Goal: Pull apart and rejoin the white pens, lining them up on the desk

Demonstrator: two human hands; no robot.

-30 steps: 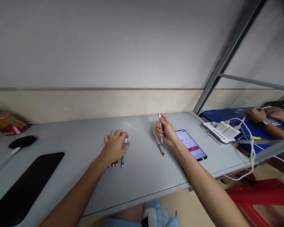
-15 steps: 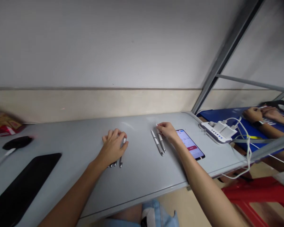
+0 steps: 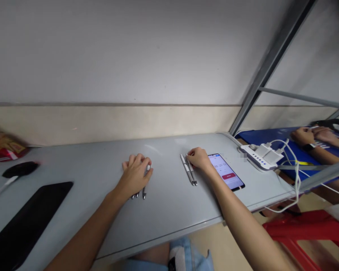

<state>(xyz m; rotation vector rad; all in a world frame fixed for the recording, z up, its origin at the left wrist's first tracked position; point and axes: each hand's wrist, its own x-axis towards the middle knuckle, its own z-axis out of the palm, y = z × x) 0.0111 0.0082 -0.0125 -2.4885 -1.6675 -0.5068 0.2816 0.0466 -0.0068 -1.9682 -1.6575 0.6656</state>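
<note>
Pens, white w/ grey lower parts & silver ends: 2 lie side by side on the grey desk (image 3: 166,210), L one (image 3: 187,170) & R one (image 3: 192,172), silver ends toward 5 o'clock, nearly touching there.

R hand (image 3: 198,157) is at the pair's 1 o'clock end, closed in a pinch, thumb + forefinger on the R one's upper end; other fingers curled in.

L hand (image 3: 137,171) is at R hand's 9 o'clock, palm down, fingers bent over another pen group. A single pen (image 3: 144,191) runs out past its thumb, silver end approx 6 o'clock; at least 3 more silver ends (image 3: 133,196) peek out just to the 9 o'clock side of that one. Can't tell if L hand grips any or just rests on them; the rest of the group is hidden.

Phone (image 3: 226,171), screen lit w/ digits & a red button, lies flat at R hand's 4 o'clock, near the wrist. Power strip (image 3: 257,159) w/ white plugs & cables is at the phone's 2 o'clock. Farther toward 2, a co-worker's hands (image 3: 303,136) are over a blue surface (image 3: 277,134); red stool (image 3: 307,227) at the strip's 5.

From L hand: black flat item (image 3: 31,220) at 8 o'clock, black oval item (image 3: 20,169) w/ white cable at 9, red/yellow pkg (image 3: 5,146) just beyond it.
</note>
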